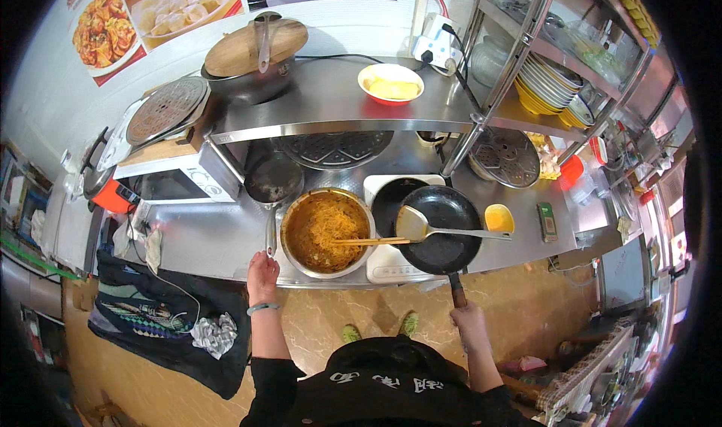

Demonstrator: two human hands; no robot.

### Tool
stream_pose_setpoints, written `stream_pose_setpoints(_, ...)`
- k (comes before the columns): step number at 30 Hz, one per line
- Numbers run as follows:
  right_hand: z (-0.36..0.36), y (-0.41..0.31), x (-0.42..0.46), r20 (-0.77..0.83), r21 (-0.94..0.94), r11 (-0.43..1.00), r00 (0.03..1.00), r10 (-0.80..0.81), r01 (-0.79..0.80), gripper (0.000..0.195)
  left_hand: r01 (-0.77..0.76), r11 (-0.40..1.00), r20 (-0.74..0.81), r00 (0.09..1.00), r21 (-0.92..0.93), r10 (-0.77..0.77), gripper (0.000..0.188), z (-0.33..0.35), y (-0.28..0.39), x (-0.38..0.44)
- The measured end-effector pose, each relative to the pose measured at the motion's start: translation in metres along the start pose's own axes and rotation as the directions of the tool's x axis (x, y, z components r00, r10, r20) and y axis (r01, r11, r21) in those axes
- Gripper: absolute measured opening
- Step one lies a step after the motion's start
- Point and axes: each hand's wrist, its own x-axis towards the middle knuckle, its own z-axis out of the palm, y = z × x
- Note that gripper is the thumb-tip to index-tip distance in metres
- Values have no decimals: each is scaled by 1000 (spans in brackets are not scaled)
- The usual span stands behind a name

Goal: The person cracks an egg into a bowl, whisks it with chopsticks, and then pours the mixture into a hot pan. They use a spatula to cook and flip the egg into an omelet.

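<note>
My right hand [468, 320] is closed round the handle of a black frying pan [451, 257], which is over a second black pan [389, 193] on a white induction cooker [383, 272]. A metal spatula [462, 232] lies across the frying pan. To the left is a metal pot [289, 257] with an orange-brown shredded mixture [333, 224]; wooden chopsticks [372, 241] reach from it to the spatula. My left hand [263, 269] is at the handle end of a small dark pan [274, 178]; its hold on that handle is unclear.
A white microwave [175, 184] stands at the left. On the raised steel shelf [338, 102] are a bowl of yellow food [393, 84] and a wok with a wooden lid [254, 43]. A yellow dish [500, 219] and a green box [546, 222] lie right of the frying pan.
</note>
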Motion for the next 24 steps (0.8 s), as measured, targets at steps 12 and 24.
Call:
stream_pose_setpoints(12,40,-12,39,130,-4,1000,991,2,-1,13,-43,999,-206,977,29,48,36,22,2,-9)
stream_pose_setpoints(24,39,-24,41,152,-97,995,988,-8,23,21,-243,939,-232,925,245,301,20,-35,80,41)
